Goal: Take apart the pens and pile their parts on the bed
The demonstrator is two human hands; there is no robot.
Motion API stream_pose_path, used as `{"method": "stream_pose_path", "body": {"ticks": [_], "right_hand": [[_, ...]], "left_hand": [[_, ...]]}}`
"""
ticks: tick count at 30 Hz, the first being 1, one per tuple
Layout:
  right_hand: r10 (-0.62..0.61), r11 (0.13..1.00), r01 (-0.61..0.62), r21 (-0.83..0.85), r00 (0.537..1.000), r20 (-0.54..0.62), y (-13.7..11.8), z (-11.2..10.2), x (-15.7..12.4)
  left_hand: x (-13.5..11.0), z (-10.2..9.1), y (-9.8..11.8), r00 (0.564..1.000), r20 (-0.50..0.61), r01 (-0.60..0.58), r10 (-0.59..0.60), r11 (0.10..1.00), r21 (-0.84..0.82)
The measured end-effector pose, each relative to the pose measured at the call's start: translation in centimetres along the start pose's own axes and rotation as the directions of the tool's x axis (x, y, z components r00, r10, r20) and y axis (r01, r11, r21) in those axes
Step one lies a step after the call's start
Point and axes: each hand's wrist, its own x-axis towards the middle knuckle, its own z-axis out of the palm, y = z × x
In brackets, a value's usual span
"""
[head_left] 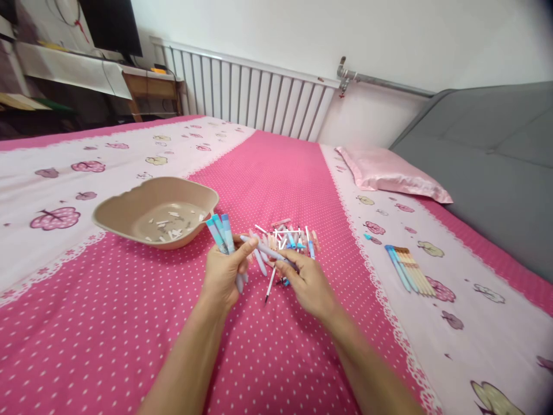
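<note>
My left hand [224, 272] is closed around a small bunch of blue-capped pens [220, 231] that stick up out of the fist. My right hand [305, 279] pinches one pale pen [264, 249], whose other end touches my left thumb. Just beyond both hands lies a loose pile of pens and refills [290, 237] on the pink dotted bedsheet [276, 190]. A thin white refill [271, 282] lies between my hands.
A beige bowl [125, 207] with small white bits inside sits to the left of the pile. A neat row of blue and yellow pens [410, 270] lies on the right. A pink pillow [389, 173], a grey headboard and a white radiator stand behind.
</note>
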Motion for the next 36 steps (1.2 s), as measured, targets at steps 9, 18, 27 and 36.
{"method": "stream_pose_path", "body": {"ticks": [9, 18, 27, 36], "right_hand": [[-0.209, 0.917, 0.089, -0.389, 0.937, -0.278, 0.1, -0.7, -0.3], [0.194, 0.947, -0.236, -0.215, 0.961, -0.198, 1.9, -3.4, 0.5], [0.167, 0.986, -0.168, -0.004, 0.983, -0.081, 3.0, -2.3, 1.1], [0.092, 0.996, -0.092, 0.000, 0.995, 0.031, 1.0, -1.2, 0.4]], "left_hand": [[0.5, -0.4, 0.2, 0.982, -0.190, 0.023, -0.014, 0.999, 0.048], [0.8, -0.7, 0.1, 0.970, -0.242, -0.007, 0.015, 0.999, 0.032], [0.2, -0.3, -0.6, 0.994, -0.073, 0.099, -0.085, 0.974, 0.204], [-1.0, 0.6, -1.3, 0.939, 0.229, 0.205, -0.256, 0.953, 0.223]]}}
